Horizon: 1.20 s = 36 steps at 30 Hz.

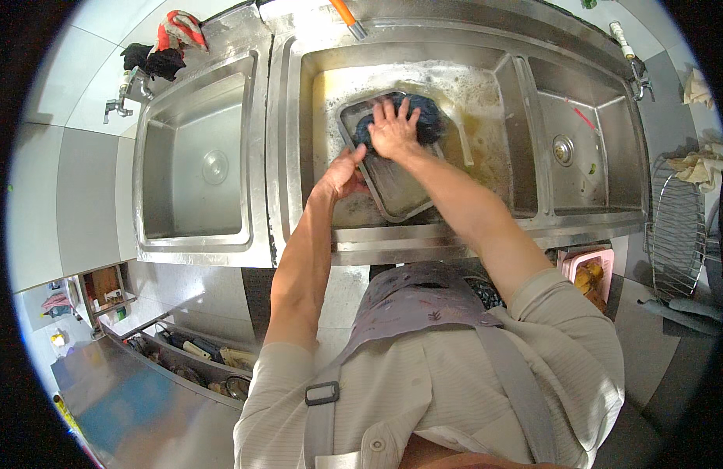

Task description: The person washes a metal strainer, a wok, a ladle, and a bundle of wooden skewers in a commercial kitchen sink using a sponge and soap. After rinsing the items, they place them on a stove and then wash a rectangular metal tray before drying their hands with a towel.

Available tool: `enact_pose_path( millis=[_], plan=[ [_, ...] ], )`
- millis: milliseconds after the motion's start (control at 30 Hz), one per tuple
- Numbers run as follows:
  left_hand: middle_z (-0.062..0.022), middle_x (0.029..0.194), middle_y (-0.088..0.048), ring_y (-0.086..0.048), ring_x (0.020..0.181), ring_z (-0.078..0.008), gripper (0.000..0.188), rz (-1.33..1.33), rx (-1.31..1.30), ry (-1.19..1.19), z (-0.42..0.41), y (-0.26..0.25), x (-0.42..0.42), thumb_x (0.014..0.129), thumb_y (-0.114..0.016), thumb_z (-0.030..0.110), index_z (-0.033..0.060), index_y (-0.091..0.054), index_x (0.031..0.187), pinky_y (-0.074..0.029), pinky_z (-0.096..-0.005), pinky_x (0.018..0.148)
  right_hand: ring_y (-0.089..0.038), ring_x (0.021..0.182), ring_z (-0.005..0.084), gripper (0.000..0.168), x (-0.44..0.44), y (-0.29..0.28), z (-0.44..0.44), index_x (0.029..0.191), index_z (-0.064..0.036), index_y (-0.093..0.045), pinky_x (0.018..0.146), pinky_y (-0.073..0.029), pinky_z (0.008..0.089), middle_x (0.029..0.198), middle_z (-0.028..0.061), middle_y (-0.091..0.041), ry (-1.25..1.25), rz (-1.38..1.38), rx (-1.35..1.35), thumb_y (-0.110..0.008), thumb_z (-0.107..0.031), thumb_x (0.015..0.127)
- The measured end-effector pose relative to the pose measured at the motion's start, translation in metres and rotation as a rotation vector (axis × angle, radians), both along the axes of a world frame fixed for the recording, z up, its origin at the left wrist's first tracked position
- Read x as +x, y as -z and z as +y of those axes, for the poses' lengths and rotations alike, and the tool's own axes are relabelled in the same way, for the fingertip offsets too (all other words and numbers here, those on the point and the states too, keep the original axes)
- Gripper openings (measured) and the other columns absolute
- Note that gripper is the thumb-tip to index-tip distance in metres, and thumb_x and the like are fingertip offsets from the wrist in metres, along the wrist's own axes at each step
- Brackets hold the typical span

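My left hand [344, 173] grips the left rim of a rectangular metal tray [396, 187], thumb on top and fingers beneath. The tray lies slanted in the large middle sink basin [523, 158], among cloudy, foamy water. Over the tray's far part, my right hand [392, 130] presses on a dark blue cloth [429, 120] with its fingers spread. The cloth is bunched and slightly blurred, reaching over the tray's far right edge. To its right, a pale handle-like piece [466, 140] rests in the water; what it belongs to cannot be made out.
A steel basin [191, 158] stands left, and a smaller basin [578, 152] with a red strip [583, 117] right. An orange spout [347, 17] reaches over the middle. Taps [118, 108] flank the sinks. A wire basket [678, 234] stands far right; an open drawer [191, 363] lies behind left.
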<state>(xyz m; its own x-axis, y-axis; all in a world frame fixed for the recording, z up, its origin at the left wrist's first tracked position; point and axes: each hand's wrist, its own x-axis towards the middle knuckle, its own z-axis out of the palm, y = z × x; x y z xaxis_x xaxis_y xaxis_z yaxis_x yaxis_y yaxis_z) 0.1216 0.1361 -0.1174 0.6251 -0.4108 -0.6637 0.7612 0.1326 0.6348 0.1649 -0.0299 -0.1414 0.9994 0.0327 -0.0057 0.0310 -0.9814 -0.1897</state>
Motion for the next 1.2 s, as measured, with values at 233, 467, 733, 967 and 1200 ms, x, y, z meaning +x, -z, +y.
enact_pose_path(
  millis=[233, 467, 733, 967, 1200],
  plan=[
    [-0.0091, 0.146, -0.055, -0.053, 0.13, -0.0285, 0.09, 0.07, -0.239, -0.201, -0.005, -0.013, 0.009, 0.091, -0.034, 0.081, 0.0124, -0.048, 0.147, -0.04, -0.0493, 0.111, -0.027, 0.145, 0.0479, 0.053, -0.059, 0.009, 0.006, 0.152, -0.013, -0.037, 0.114, -0.024, 0.065, 0.159, 0.0149, -0.03, -0.234, 0.224, 0.261, -0.046, -0.031, 0.103],
    [-0.017, 0.129, -0.061, -0.062, 0.113, -0.0332, 0.038, 0.032, -0.132, -0.266, 0.002, 0.039, 0.016, 0.103, -0.054, 0.021, 0.0043, -0.05, 0.137, -0.052, -0.0519, 0.098, -0.044, 0.131, 0.0387, 0.049, -0.126, -0.026, -0.049, 0.135, -0.014, -0.055, 0.104, -0.037, 0.0629, 0.137, 0.0148, -0.05, -0.62, 0.346, 0.108, -0.062, -0.037, 0.092],
    [-0.0175, 0.127, -0.06, -0.063, 0.111, -0.0346, 0.048, -0.177, 0.073, -0.249, -0.01, -0.008, 0.003, 0.089, -0.053, -0.008, 0.0062, -0.047, 0.134, -0.054, -0.0536, 0.095, -0.058, 0.113, 0.0376, 0.043, -0.081, -0.027, -0.154, 0.106, -0.005, -0.072, 0.092, -0.051, 0.0512, 0.114, 0.0119, -0.068, -0.323, 0.588, -0.276, -0.069, -0.042, 0.084],
    [-0.014, 0.112, -0.068, -0.066, 0.101, -0.0297, 0.037, -0.3, 0.227, -0.335, -0.01, 0.038, 0.014, 0.085, -0.064, 0.007, 0.0024, -0.056, 0.121, -0.054, -0.0477, 0.085, -0.042, 0.137, 0.0405, 0.066, -0.057, 0.004, -0.173, 0.142, 0.007, -0.042, 0.11, -0.04, 0.0492, 0.15, 0.0282, -0.04, 0.187, 0.744, 0.197, -0.062, -0.025, 0.089],
    [-0.025, 0.098, -0.071, -0.069, 0.097, -0.0404, 0.046, -0.551, 1.072, -0.164, -0.01, 0.056, 0.021, 0.08, -0.076, 0.035, -0.006, -0.067, 0.099, -0.052, -0.0453, 0.088, -0.063, 0.109, 0.0387, 0.044, -0.086, 0.011, -0.147, 0.131, 0.0, -0.057, 0.084, -0.054, 0.0455, 0.124, 0.0217, -0.065, 0.08, 0.595, 0.546, -0.06, -0.012, 0.089]
  ],
)
